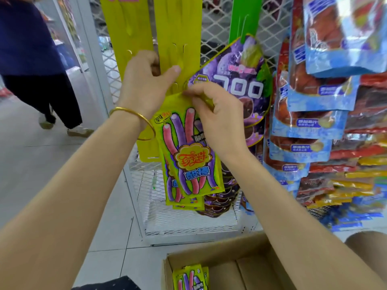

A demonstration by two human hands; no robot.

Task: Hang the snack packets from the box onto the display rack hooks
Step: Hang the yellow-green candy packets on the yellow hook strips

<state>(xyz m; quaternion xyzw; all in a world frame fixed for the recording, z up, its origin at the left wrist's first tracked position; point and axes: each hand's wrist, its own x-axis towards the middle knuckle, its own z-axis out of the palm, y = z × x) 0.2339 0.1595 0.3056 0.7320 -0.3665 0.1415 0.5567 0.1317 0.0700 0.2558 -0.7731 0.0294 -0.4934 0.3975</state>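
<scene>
A yellow snack packet [189, 155] printed with pink and purple sticks hangs against a yellow display strip [178, 34], with more of the same packets behind and below it. My right hand [217, 116] pinches the packet's top edge at the strip. My left hand [148, 80], with a gold bangle at the wrist, grips the strip just above, thumb on its front. The cardboard box [226, 260] sits on the floor at the bottom, with a few yellow packets [190, 278] in its left corner.
A second yellow strip [127, 28] hangs to the left and a green strip [244, 17] carries purple packets [236, 80]. Blue-and-red bags [310, 114] crowd the right. The white mesh rack [188, 214] stands behind. A person [31, 59] walks at the left.
</scene>
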